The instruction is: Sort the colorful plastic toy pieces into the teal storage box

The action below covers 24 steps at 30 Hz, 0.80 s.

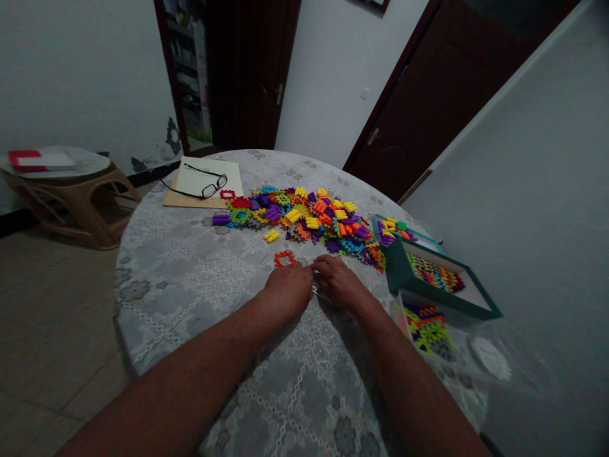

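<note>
My left hand (288, 287) and my right hand (339, 279) rest together on the round table (190, 285), knuckles up and fingers curled inward, fingertips meeting. Something small and pale shows between them, too small to name. An orange square frame piece (284, 258) lies just beyond my left hand. Further back spreads a heap of colourful plastic building pieces (304, 216) in yellow, purple, orange, green and blue.
A teal box (445, 298) with coloured pieces inside sits at the right, its other half (380, 223) behind it, and a clear bag of pieces (428, 327) in front. Black glasses (209, 187) lie on a paper pad (204, 184). A wooden stool (71, 197) stands left.
</note>
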Each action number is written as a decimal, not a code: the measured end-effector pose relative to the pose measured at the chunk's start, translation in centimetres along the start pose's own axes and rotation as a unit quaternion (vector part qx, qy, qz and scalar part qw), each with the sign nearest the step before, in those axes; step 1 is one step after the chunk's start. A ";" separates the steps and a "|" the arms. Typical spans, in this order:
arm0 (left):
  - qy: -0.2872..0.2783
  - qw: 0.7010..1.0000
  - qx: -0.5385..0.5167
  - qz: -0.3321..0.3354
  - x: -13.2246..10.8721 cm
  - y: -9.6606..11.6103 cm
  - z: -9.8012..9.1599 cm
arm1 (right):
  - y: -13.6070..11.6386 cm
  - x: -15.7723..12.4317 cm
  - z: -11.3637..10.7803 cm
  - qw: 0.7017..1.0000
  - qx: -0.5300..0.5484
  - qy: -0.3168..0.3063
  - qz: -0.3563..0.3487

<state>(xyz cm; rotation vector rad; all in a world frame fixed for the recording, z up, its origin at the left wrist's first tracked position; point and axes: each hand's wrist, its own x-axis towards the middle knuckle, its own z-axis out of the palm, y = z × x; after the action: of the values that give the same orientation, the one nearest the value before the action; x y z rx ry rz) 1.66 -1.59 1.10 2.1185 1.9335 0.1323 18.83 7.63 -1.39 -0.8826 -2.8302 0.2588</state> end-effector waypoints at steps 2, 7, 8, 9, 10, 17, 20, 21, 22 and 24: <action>0.008 1.000 -0.001 0.027 0.3 -0.1 0.5 | 0.0 -1.2 -0.1 1.000 0.016 0.003 0.008; 0.035 0.998 -0.015 0.059 0.8 -0.1 1.2 | 0.4 -4.5 -0.2 0.988 0.077 0.093 0.100; 0.039 0.997 -0.018 0.056 0.8 -0.1 1.2 | 0.5 -5.3 -0.3 0.982 0.077 0.115 0.131; 0.041 0.998 -0.021 0.053 0.8 -0.2 1.2 | 0.6 -6.0 -0.5 0.976 0.073 0.126 0.160; 0.041 0.998 -0.023 0.051 0.7 -0.2 1.2 | 0.5 -6.8 -0.6 0.972 0.069 0.125 0.185; 0.003 0.998 -0.021 0.059 1.0 -0.1 0.9 | -0.1 -8.9 -1.2 0.966 0.073 0.012 0.249; -0.007 0.998 -0.033 0.056 1.0 0.1 0.6 | 0.2 -8.6 -0.9 0.964 0.096 0.019 0.249; -0.010 0.998 -0.039 0.055 0.9 0.1 0.5 | 0.3 -8.5 -0.7 0.962 0.107 0.024 0.248; -0.010 0.998 -0.045 0.053 0.9 0.2 0.4 | 0.5 -8.4 -0.6 0.962 0.116 0.030 0.247; -0.008 0.997 -0.052 0.051 0.8 0.1 0.4 | 0.7 -8.4 -0.3 0.962 0.121 0.042 0.241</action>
<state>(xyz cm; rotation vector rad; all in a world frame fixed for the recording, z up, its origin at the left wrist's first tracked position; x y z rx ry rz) 1.96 -0.84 0.69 2.1424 1.7703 0.2311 26.04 3.42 -2.12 -1.4670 -2.3957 0.5971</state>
